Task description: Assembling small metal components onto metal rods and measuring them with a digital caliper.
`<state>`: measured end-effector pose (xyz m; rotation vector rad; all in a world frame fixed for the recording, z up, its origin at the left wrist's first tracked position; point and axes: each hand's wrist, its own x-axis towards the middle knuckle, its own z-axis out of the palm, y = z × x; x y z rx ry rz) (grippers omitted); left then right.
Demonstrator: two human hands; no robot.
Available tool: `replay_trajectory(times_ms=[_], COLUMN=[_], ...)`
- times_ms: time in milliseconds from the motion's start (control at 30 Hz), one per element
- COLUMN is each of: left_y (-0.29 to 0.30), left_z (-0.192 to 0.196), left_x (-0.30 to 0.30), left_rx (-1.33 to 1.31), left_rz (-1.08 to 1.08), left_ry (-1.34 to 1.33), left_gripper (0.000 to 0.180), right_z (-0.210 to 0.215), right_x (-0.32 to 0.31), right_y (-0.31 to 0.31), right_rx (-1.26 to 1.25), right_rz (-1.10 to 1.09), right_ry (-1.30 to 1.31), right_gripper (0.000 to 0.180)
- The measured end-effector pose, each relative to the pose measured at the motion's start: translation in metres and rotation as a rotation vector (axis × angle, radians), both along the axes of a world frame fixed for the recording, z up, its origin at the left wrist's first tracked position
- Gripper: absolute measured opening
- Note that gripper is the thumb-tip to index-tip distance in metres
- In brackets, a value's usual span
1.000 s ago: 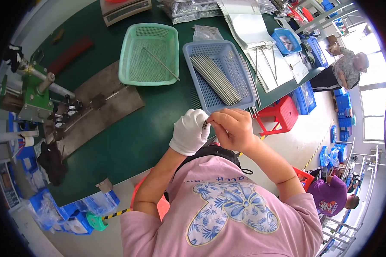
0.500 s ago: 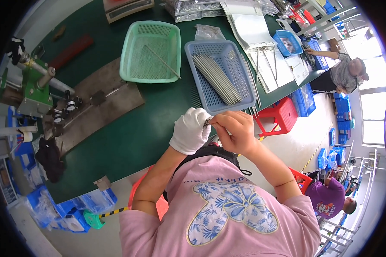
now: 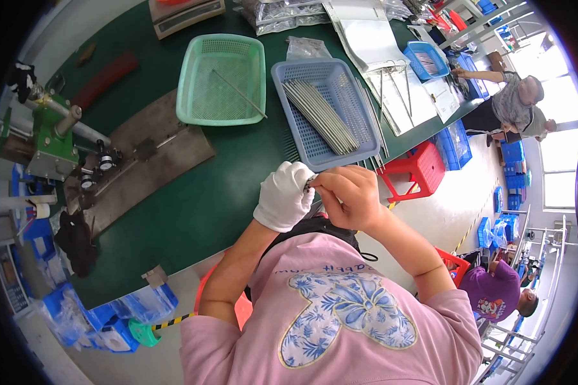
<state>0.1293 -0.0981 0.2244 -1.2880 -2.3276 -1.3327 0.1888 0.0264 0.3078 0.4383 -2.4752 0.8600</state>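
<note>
My left hand (image 3: 284, 197) wears a white glove and is closed in a fist, its thumb side toward my other hand. Bare, my right hand (image 3: 347, 194) pinches with thumb and fingertips right against that fist. Between them shows a small dark, speckled bit (image 3: 310, 183), too small and covered to name. Just beyond both hands lies a blue-grey plastic basket (image 3: 315, 158) holding a bundle of thin metal rods (image 3: 321, 115). To its left stands a light green basket (image 3: 196, 83) with a single rod (image 3: 239, 93) in it.
A green press-like fixture (image 3: 54, 144) with dial gauges stands at the left beside a metal plate (image 3: 192, 149). Papers on a clipboard (image 3: 366, 42) and a small blue basket (image 3: 424, 61) lie at the far right. A red stool (image 3: 424, 170) stands beyond the table edge. Other people are at the right.
The view has shifted slightly, so the baskets sit a little further left. Both hands keep their closed pose together. Another person has come into view at the far right.
</note>
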Motion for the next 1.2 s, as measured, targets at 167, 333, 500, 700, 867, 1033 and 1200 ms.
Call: replay_trajectory(times_ms=[167, 333, 500, 700, 867, 1033, 1200], left_y=[-0.001, 0.000, -0.002, 0.001, 0.000, -0.036, -0.066], left_z=[0.002, 0.003, 0.002, 0.003, 0.003, -0.038, -0.062], left_x=[0.002, 0.001, 0.002, 0.004, -0.004, -0.038, -0.055], left_rx=[0.001, 0.021, 0.015, 0.036, 0.052, 0.357, 1.124], left_rz=[-0.007, -0.002, -0.035, -0.047, -0.007, 0.377, 0.784], left_ry=[-0.013, -0.013, 0.005, 0.003, 0.082, -0.236, -1.326], left_gripper=[0.014, 0.012, 0.011, 0.011, 0.004, 0.012, 0.026], right_z=[-0.003, -0.004, -0.003, -0.011, -0.006, -0.018, -0.091], right_x=[0.006, 0.004, 0.005, 0.010, 0.012, 0.037, 0.064], right_y=[-0.003, -0.003, -0.006, -0.005, -0.004, 0.000, 0.001], right_rx=[-0.064, -0.042, 0.040, 0.036, -0.076, -0.335, -0.430], right_rz=[0.000, 0.003, 0.070, 0.035, -0.012, -0.103, 0.012], right_ry=[0.045, 0.038, 0.104, 0.168, 0.227, -0.255, -0.748], right_gripper=[0.014, 0.015, 0.017, 0.020, 0.019, 0.006, 0.010])
